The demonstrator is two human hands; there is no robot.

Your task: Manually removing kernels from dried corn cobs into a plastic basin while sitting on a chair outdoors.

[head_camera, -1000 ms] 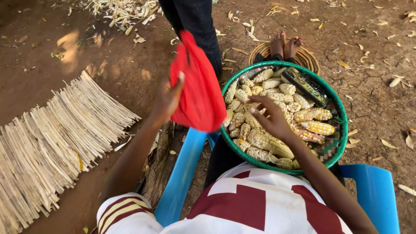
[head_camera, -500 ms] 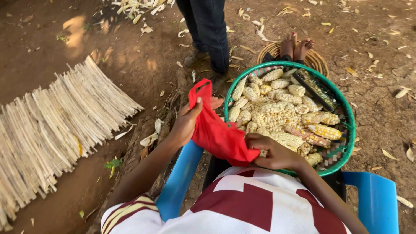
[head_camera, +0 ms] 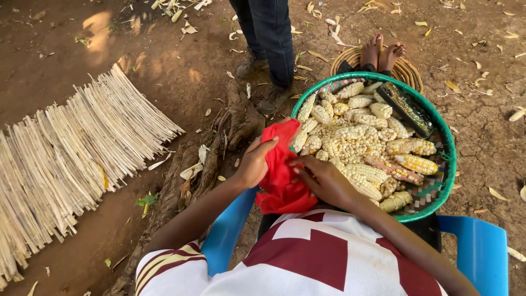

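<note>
Red cloth (head_camera: 282,175) clamped in fingers of both left hand (head_camera: 253,164) and right hand (head_camera: 323,180), beside green corn basket (head_camera: 446,137).

I see bare dirt ground (head_camera: 164,66) carrying everything. A mat of pale stalks (head_camera: 71,159) lies on it at left. Dry husk scraps (head_camera: 192,170) and leaves (head_camera: 498,193) lie scattered around.

Soft matt red cloth (head_camera: 282,175); woven green-rimmed basket (head_camera: 445,137); smooth blue plastic chair (head_camera: 476,252); rough dry maize cobs (head_camera: 361,142).
</note>
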